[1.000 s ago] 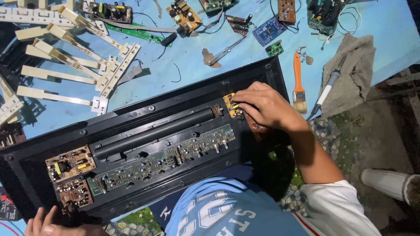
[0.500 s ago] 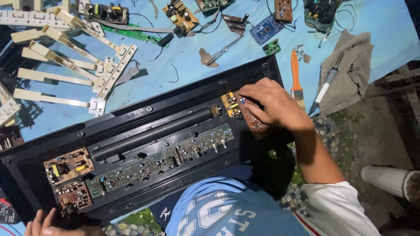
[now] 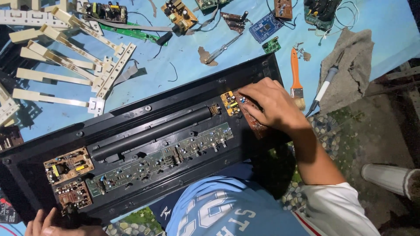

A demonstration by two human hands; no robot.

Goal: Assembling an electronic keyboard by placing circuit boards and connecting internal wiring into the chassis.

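Observation:
A long black keyboard casing (image 3: 175, 102) lies open across a blue sheet, with circuit boards inside. My right hand (image 3: 269, 105) rests at its right end, fingers closed on a brown circuit board (image 3: 253, 121) beside a small yellow board (image 3: 230, 103). A long green board (image 3: 162, 157) runs along the casing's middle. Two brown boards (image 3: 68, 165) sit at the left end. My left hand (image 3: 41, 225) holds the casing's lower left corner, mostly cut off by the frame's edge.
White piano keys (image 3: 57, 57) lie at the upper left. Loose circuit boards (image 3: 177, 11) and a screwdriver (image 3: 221, 49) lie along the top. An orange brush (image 3: 295, 78), a soldering iron (image 3: 326, 85) and a grey rag (image 3: 350, 65) lie to the right.
My right hand has shifted slightly rightward over the brown board, uncovering more of the yellow board. The left hand stays put.

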